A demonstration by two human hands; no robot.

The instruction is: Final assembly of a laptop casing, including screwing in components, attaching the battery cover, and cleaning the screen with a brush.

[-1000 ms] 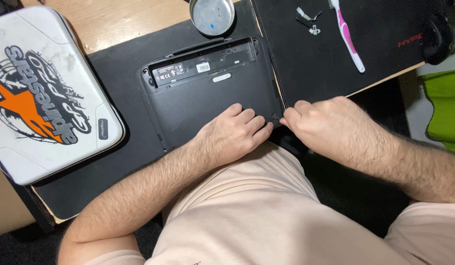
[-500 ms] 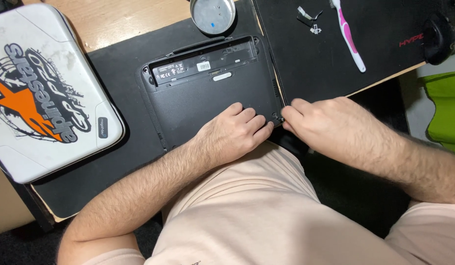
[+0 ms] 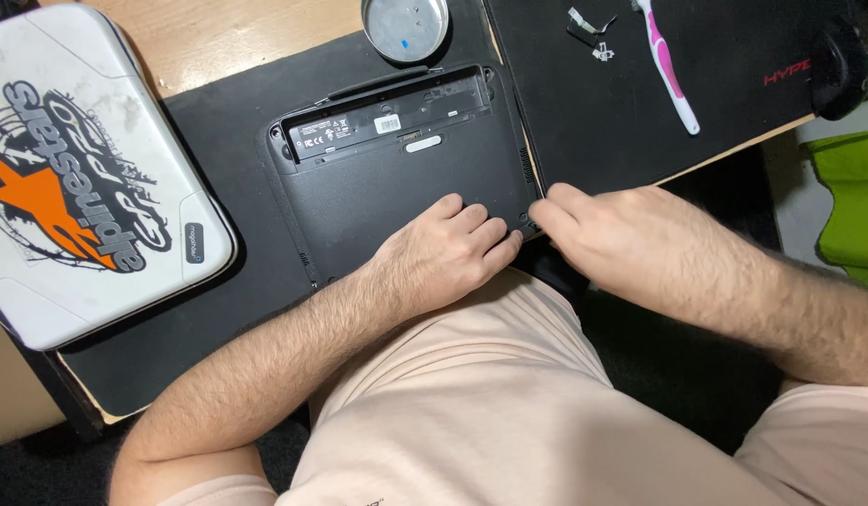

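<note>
Pressing flat, your left hand [image 3: 448,255] pins the upturned black laptop [image 3: 396,178] on the desk mat [image 3: 218,281]; your right hand [image 3: 621,234] pinches its near corner, fingertips hidden. Prying there may crack the casing or make it skid.

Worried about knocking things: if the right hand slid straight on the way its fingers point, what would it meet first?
The right hand points leftward at the black laptop base; its fingertips seem already at the near right corner, with the left hand just beyond.
</note>
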